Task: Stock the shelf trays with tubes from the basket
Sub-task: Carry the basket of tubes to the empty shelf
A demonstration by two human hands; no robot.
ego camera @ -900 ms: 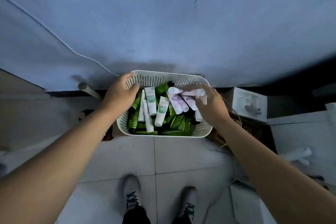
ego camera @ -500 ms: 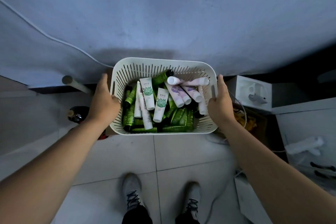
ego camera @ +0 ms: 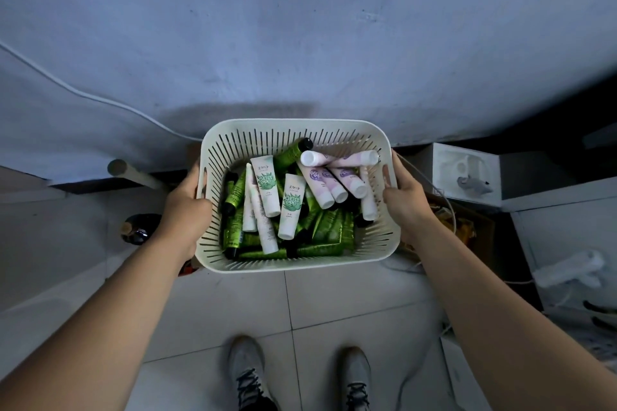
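Note:
A white slotted basket (ego camera: 293, 130) is held up in front of me above the tiled floor, close to a grey wall. It is filled with several tubes: white ones with green labels (ego camera: 265, 185), pale pink ones with purple marks (ego camera: 317, 185) and dark green ones (ego camera: 329, 228). My left hand (ego camera: 185, 210) grips the basket's left side, thumb at the rim. On the opposite side my right hand (ego camera: 405, 198) grips the wall, its thumb hooked over the rim inside. No shelf trays are in view.
My two shoes (ego camera: 248, 374) stand on the pale tiles below the basket. A dark bottle (ego camera: 137, 228) stands at the left by a wooden stick (ego camera: 133, 173). A white box (ego camera: 465, 177) and white furniture (ego camera: 564, 237) with cables are at the right.
Both hands went from reaching into and at the basket to gripping its two sides. The basket has risen from the floor toward me and looks larger.

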